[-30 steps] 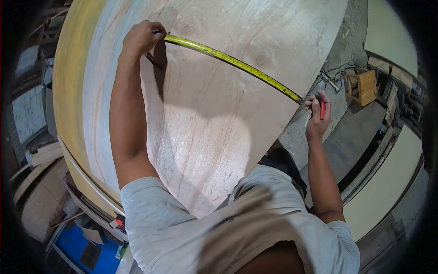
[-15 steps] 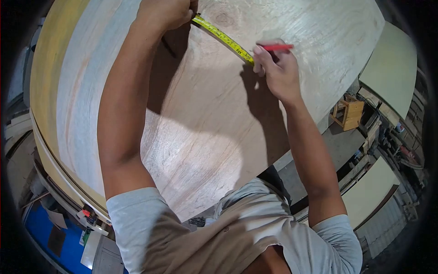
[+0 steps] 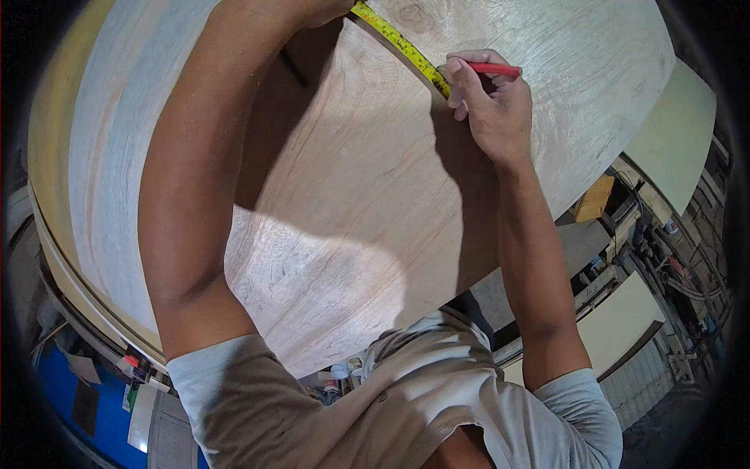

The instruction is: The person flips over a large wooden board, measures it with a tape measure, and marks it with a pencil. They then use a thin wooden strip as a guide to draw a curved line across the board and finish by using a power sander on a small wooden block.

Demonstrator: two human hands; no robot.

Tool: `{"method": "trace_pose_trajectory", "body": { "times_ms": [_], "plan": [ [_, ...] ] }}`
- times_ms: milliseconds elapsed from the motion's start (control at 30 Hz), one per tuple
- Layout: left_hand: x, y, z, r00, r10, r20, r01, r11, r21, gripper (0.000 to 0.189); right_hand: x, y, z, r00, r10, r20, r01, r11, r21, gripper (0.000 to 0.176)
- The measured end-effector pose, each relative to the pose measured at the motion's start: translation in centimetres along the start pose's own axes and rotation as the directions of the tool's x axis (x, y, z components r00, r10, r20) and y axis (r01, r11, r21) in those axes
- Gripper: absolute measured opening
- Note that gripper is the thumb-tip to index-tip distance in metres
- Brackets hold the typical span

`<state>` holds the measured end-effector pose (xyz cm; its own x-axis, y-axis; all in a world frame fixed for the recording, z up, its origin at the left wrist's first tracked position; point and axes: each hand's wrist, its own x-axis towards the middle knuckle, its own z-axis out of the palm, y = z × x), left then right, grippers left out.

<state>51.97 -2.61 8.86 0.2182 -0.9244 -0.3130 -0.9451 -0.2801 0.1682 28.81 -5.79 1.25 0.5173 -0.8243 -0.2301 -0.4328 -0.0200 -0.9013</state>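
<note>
A yellow tape measure [image 3: 402,45] lies stretched over a large plywood sheet [image 3: 351,172]. My left hand [image 3: 322,11] is at the top edge of the view, closed at the tape's upper-left end; its fingertips are partly cut off. My right hand [image 3: 496,105] holds a red pencil or marker [image 3: 497,69] between thumb and fingers, beside the tape's lower-right end. The fingers touch or nearly touch the tape there. Both arms cast dark shadows on the wood.
Pale boards [image 3: 676,137] lie at the right, near a small wooden box [image 3: 594,198] and cluttered scrap. Another light board [image 3: 617,332] is at the lower right. Blue material [image 3: 58,399] and a grey cabinet [image 3: 172,430] show at the lower left.
The view has shifted a little. Both hands and the tape appear further right and slightly higher, and the red pencil or marker is now sharper and nearly level.
</note>
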Motion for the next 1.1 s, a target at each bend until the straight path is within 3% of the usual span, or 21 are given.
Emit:
{"method": "trace_pose_trajectory", "body": {
  "times_ms": [300, 567, 600, 667, 867, 967, 1100],
  "plan": [
    [-0.2, 0.4, -0.1, 0.999, -0.040, 0.006, 0.040, 0.999, -0.010, 0.013, -0.1, -0.1, 0.1, 0.999, -0.031, -0.015, 0.030, 0.997, -0.071, 0.019],
    [-0.7, 0.3, 0.7, 0.987, 0.034, -0.157, -0.029, 0.999, 0.036, 0.013, -0.1, 0.1, 0.2, 0.996, -0.083, -0.026, 0.079, 0.988, -0.132, 0.021],
    [-0.6, 0.4, 0.4, 0.987, 0.035, -0.157, -0.030, 0.999, 0.035, 0.013, -0.1, 0.0, 0.1, 0.996, -0.081, -0.024, 0.077, 0.989, -0.127, 0.021],
    [-0.1, 0.7, -0.4, 0.997, -0.076, 0.010, 0.076, 0.996, -0.041, 0.013, -0.1, -0.1, 0.1, 0.997, -0.079, -0.021, 0.076, 0.989, -0.123, 0.021],
    [-0.6, 0.6, 0.7, 0.991, 0.008, -0.135, -0.002, 0.999, 0.046, 0.014, -0.2, -0.1, 0.3, 0.997, -0.069, -0.038, 0.062, 0.986, -0.155, 0.020],
    [0.0, 0.5, 0.3, 0.998, -0.056, -0.034, 0.057, 0.998, 0.016, 0.013, -0.2, 0.1, 0.4, 0.994, -0.096, -0.054, 0.090, 0.990, -0.109, 0.019],
    [0.1, 0.5, 0.5, 0.997, -0.030, -0.074, 0.031, 0.999, 0.011, 0.013, -0.2, 0.4, 0.2, 0.995, -0.095, -0.030, 0.090, 0.987, -0.134, 0.019]
  ]
}}
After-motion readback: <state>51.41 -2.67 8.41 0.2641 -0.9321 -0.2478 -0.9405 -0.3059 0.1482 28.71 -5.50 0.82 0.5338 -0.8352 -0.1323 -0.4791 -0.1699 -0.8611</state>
